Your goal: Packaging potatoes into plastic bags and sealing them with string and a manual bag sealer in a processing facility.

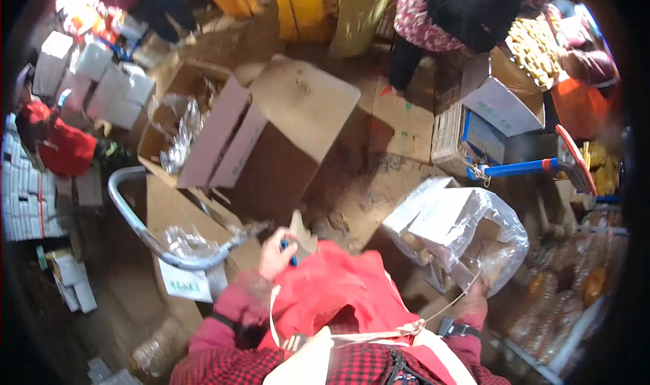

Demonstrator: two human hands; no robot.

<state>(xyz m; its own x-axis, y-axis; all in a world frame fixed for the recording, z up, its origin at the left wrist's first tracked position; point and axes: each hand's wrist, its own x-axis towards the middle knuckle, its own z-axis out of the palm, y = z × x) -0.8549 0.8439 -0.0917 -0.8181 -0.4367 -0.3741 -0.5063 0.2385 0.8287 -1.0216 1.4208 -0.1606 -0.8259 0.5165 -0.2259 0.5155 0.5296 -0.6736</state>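
My left hand (pixel 274 255) is in front of the red apron (pixel 340 278), its fingers closed around a small blue object (pixel 289 252) that is mostly hidden. A pale, pointed piece (pixel 303 232) sticks up beside those fingers; I cannot tell whether it is held too. To the right, my right hand (pixel 476 289) grips the near edge of a clear plastic liner (pixel 500 210). That liner hangs out over the open white cardboard box (pixel 439 212), which is tilted. Some of my right fingers are hidden behind the plastic. A thin string (pixel 454 303) runs from the apron towards this hand.
A large open carton (pixel 218 131) with plastic inside stands ahead left, near a bent metal tube (pixel 127 217). At right are a scale with a blue post (pixel 523 169), a plastic crate (pixel 447 138) and a box (pixel 508 100). Other people work around; stacked white boxes (pixel 109 88) stand left.
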